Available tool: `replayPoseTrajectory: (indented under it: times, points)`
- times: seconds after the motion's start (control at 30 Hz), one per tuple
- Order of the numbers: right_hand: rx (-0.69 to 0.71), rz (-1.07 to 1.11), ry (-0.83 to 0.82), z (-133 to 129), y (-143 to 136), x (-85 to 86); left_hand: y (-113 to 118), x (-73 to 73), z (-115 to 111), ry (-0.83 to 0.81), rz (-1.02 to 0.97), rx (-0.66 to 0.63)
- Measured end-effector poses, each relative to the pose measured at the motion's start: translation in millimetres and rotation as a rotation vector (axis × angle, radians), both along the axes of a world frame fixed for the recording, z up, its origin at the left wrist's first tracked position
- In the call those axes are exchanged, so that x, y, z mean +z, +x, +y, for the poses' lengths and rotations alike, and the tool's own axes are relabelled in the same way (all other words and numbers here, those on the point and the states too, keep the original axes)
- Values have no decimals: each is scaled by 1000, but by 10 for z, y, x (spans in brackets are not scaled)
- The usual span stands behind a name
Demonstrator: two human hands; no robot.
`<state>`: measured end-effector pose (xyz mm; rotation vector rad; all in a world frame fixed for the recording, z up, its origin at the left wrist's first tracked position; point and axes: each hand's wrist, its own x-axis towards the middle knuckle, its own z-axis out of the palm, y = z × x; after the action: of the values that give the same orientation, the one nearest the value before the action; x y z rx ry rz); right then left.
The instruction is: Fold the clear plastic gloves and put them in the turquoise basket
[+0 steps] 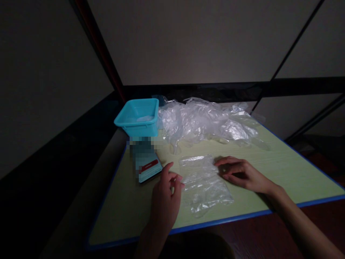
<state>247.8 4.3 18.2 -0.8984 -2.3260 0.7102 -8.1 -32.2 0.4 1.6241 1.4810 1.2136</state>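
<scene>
Head view: a flat, wrinkled sheet of clear plastic (pixel 202 185) lies on the near half of the table (pixel 283 162), between the person's two hands, its near edge short of the blue trim. Taking the sheet as the centre of the clock, the left hand (pixel 167 192) is between eight and nine o'clock, fingers half curled and spread apart, tips at the sheet's edge. The right hand (pixel 242 174) is at three o'clock, thumb and forefinger parted, the other fingers loosely bent. Neither has a visible grip; whether the fingertips touch the plastic cannot be told. Between nine and ten o'clock, just beyond the left hand, lies a device (pixel 150 168) with a lit screen, partly pixelated, bearing a red band. A turquoise basin (pixel 138 130) stands near half past ten, something whitish inside. At twelve, a crumpled heap of clear plastic (pixel 196 120) spreads beside the basin, before a pale panelled wall (pixel 188 43).
</scene>
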Motion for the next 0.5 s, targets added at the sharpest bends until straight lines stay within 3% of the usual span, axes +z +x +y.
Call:
replayPoseTrajectory:
  times: [0.1,0.23,0.3,0.4,0.5]
  points:
    - [-91,22,-15,-2,-6,7,-7,30,-15,72,-8,22]
    - [-558,214,-23,32,58,13,-37,82,-24,166,-62,175]
    - [-715,309,-25,56,109,16,-48,98,-22,182,-71,215]
    - [-746,354,-30,74,144,22,-45,102,-18,186,-57,189]
    - [-622,296,27,63,104,30,-33,83,-16,151,-55,145]
